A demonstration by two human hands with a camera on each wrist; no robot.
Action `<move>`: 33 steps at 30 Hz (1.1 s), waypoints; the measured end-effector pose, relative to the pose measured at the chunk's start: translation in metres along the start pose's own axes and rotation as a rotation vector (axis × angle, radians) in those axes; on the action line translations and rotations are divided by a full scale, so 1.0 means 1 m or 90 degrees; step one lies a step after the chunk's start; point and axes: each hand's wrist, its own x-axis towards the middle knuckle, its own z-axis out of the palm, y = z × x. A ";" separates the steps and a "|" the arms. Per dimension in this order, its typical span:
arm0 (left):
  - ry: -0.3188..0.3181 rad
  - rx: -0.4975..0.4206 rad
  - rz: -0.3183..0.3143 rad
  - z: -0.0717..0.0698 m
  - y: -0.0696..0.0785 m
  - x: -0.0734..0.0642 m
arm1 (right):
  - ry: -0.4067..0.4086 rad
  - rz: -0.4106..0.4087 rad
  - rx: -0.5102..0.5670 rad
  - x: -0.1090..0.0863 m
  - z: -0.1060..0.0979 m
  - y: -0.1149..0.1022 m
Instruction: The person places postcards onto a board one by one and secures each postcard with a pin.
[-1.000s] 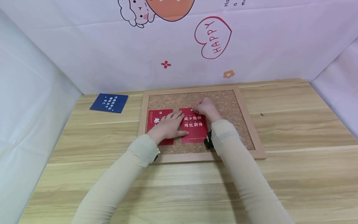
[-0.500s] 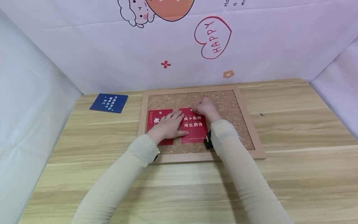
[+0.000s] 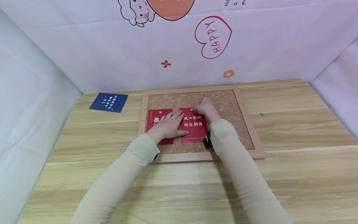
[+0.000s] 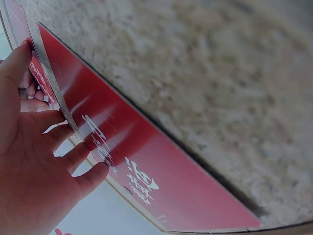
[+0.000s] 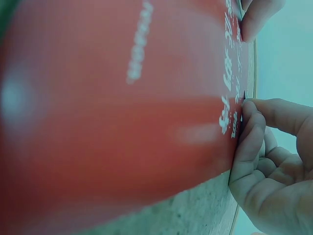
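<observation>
Backdrop (image 3: 98, 56): white cloth, printed with a heart reading HAPPY, a red flower and an orange one.
Table (image 3: 181, 186): light wood grain, stretching beneath your pale sleeves (image 3: 120, 177).
Corkboard (image 3: 170, 98): lies flat before you in a wooden frame, under both your hands.
Left red card (image 3: 152, 116): on the cork, partly covered by your left hand (image 3: 167, 124), with a round pin near its top edge.
Right red card (image 3: 193, 132): on the cork just beside the other, white characters upright to you.
Left-hand state: spread wide and fairly straight across the gap between the cards, your thumb resting on the right one.
Right hand (image 3: 206, 109): narrow, your thumb and finger pinching the small pin (image 3: 191, 109) at that card's top edge.
Blue card (image 3: 109, 102): on the wood left of the frame, its white lettering turned sideways.
Metal bit (image 3: 262, 114): tiny, right of the frame, too small for you to make out.
</observation>
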 end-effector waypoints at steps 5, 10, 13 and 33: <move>-0.002 0.000 0.001 0.000 -0.001 0.000 | -0.002 0.009 0.007 0.000 0.000 -0.001; -0.003 0.000 0.002 0.000 -0.001 0.001 | -0.006 0.005 0.001 -0.001 -0.001 -0.003; -0.004 -0.001 0.002 0.000 -0.001 0.001 | -0.008 0.010 0.000 -0.001 -0.001 -0.004; -0.008 -0.005 -0.002 -0.004 0.001 -0.002 | -0.018 0.025 -0.030 0.004 -0.001 -0.005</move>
